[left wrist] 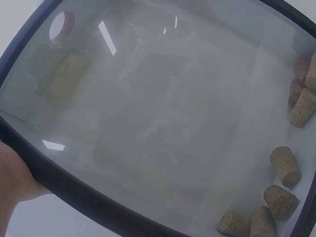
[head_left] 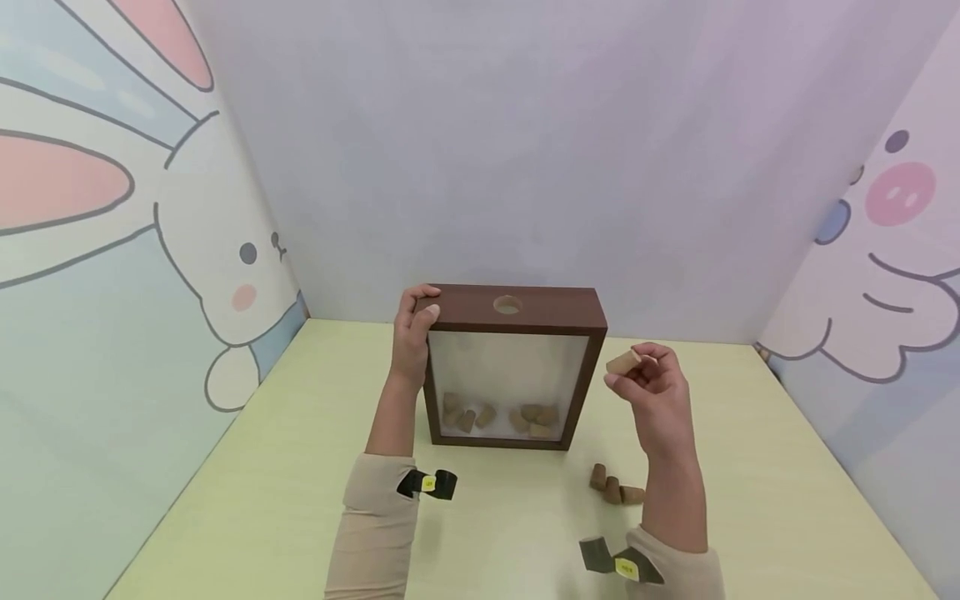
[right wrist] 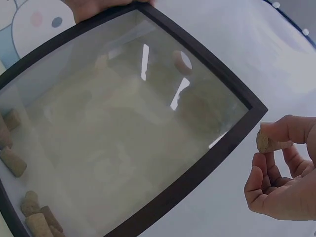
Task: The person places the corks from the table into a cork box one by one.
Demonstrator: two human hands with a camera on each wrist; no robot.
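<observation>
A dark brown wooden shadow box (head_left: 551, 312) with a clear front stands upright on the table, a round hole (head_left: 507, 305) in its top. At its upper left corner, my left hand (head_left: 410, 342) grips the frame with the thumb in front. My right hand (head_left: 662, 400) pinches a cork stopper (head_left: 624, 362) between thumb and fingers, just right of the box and apart from it. In the right wrist view that cork (right wrist: 266, 141) is partly covered by the fingers. Several corks (left wrist: 285, 166) lie at the bottom inside the box, in two loose groups.
Several more corks (head_left: 612, 490) lie on the pale yellow-green table (head_left: 510, 525), in front of the box and left of the right forearm. A plain backdrop (head_left: 480, 167) rises behind the box. Cartoon-printed side walls (head_left: 225, 208) flank the table.
</observation>
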